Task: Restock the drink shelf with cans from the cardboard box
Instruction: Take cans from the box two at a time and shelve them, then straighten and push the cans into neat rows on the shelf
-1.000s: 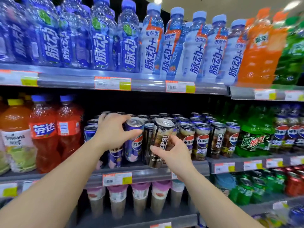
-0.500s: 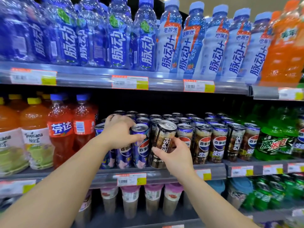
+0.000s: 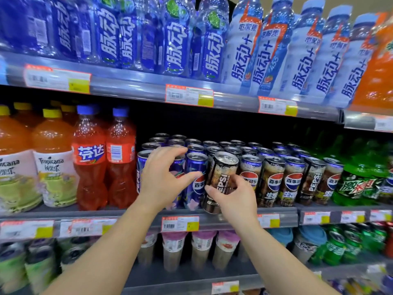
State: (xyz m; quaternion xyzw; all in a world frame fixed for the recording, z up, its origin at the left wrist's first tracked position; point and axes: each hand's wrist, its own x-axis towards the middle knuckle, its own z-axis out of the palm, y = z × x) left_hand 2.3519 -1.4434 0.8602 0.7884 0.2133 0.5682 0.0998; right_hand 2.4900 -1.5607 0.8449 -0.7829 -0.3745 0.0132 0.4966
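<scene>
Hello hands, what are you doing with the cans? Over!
Right hand grips tilted black can. Left hand on blue cans, thumb out. Packed rows either side. Over.

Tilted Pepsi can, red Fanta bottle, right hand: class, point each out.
Tilted Pepsi can (image 3: 221,175), head view, label.
Red Fanta bottle (image 3: 90,167), head view, body.
Right hand (image 3: 236,193), head view, back.

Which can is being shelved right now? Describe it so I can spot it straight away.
Look at the middle shelf, where the Pepsi cans stand between the red soda bottles and the green bottles. At the front edge, the right hand grips a dark brown Pepsi can. It alone is tilted, leaning left toward the blue cans; every neighbour stands upright.
</scene>
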